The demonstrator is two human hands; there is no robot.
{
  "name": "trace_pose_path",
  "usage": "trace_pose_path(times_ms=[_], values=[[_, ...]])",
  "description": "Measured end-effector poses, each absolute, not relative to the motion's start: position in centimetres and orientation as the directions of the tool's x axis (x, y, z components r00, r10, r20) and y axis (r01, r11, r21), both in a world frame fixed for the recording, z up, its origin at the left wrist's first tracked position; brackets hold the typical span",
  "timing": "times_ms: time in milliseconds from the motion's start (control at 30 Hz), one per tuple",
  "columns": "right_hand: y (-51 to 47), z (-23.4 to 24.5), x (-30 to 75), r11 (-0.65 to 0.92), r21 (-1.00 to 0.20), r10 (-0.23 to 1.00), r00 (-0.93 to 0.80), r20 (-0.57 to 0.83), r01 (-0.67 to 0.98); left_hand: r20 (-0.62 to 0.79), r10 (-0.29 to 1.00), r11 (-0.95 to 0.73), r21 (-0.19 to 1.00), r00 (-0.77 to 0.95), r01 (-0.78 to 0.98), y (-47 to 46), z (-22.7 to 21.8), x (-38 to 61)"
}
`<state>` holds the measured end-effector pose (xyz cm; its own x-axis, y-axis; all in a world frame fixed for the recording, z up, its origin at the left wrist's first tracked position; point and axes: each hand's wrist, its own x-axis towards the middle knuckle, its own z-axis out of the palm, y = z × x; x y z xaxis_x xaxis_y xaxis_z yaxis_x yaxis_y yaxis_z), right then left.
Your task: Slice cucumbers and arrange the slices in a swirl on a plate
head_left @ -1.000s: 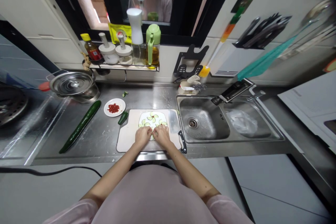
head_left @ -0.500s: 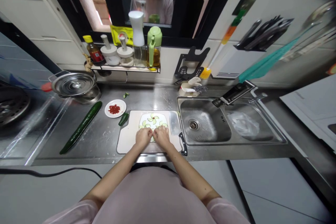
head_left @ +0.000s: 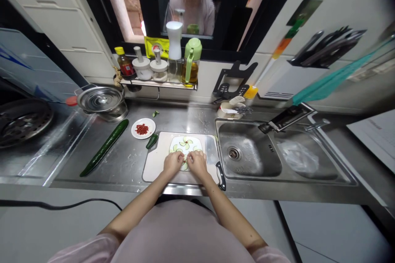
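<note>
A white squarish plate point(head_left: 197, 140) lies on a pale cutting board point(head_left: 153, 167), with thin cucumber slices point(head_left: 186, 145) set out on it in curved patterns. One pattern has a small red bit at its middle. Over the plate's near part, my left hand point(head_left: 173, 162) has its fingers pinched together. My right hand point(head_left: 198, 162) is close beside it, fingertips pinched and almost meeting the left ones. Whatever sits between the fingertips is too small or hidden to make out. The hands cover some of the slices. A knife point(head_left: 221, 176) rests on the board's right edge.
Left of the board are a cut cucumber piece point(head_left: 152, 141), a small white plate point(head_left: 135, 132) with red bits, and a long cucumber point(head_left: 105, 148). A lidded steel pot point(head_left: 103, 102) stands farther left. On the right is a double sink point(head_left: 247, 148); condiment bottles line a shelf point(head_left: 160, 83).
The camera view has shifted, so the scene sits slightly farther right. Both hands stay over the plate, their fingertips now slightly farther apart. A red bit now shows at the upper pattern's middle.
</note>
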<state>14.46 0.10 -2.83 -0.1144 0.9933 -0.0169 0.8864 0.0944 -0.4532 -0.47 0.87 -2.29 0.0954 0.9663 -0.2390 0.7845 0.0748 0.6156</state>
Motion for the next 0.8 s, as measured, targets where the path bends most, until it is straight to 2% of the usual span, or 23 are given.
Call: trace_pose_path(times_ms=[233, 433, 567, 667, 733, 800], values=[[0.6, -2.8, 14.7, 0.055, -0.529, 0.998, -0.054, 0.017, 0.847, -0.104, 0.995, 0.076, 0.770, 0.008, 0.634, 1.7, -2.1, -1.3], [1.1, -2.8, 15.2, 0.020, -0.569, 1.000, -0.005, 0.028, 0.822, 0.003, 0.946, 0.154, 0.876, -0.325, 0.458, 5.2, -2.8, -5.2], [1.3, -2.6, 15.3, 0.003, -0.607, 0.999, 0.026, 0.039, 0.795, 0.019, 0.776, 0.258, 0.903, -0.631, 0.344, 8.9, -3.7, -10.1], [1.3, -2.3, 15.3, 0.001, -0.624, 0.998, 0.037, 0.047, 0.781, -0.012, 0.561, 0.452, 0.842, -0.828, 0.294, 10.7, -4.0, -13.7], [1.2, -2.1, 15.4, 0.002, -0.628, 0.998, 0.037, 0.049, 0.778, -0.051, 0.457, 0.613, 0.741, -0.888, 0.273, 11.3, -4.1, -15.7], [1.1, -1.9, 15.5, 0.002, -0.627, 0.998, 0.034, 0.045, 0.779, -0.062, 0.439, 0.656, 0.704, -0.897, 0.272, 11.6, -4.1, -17.2]])
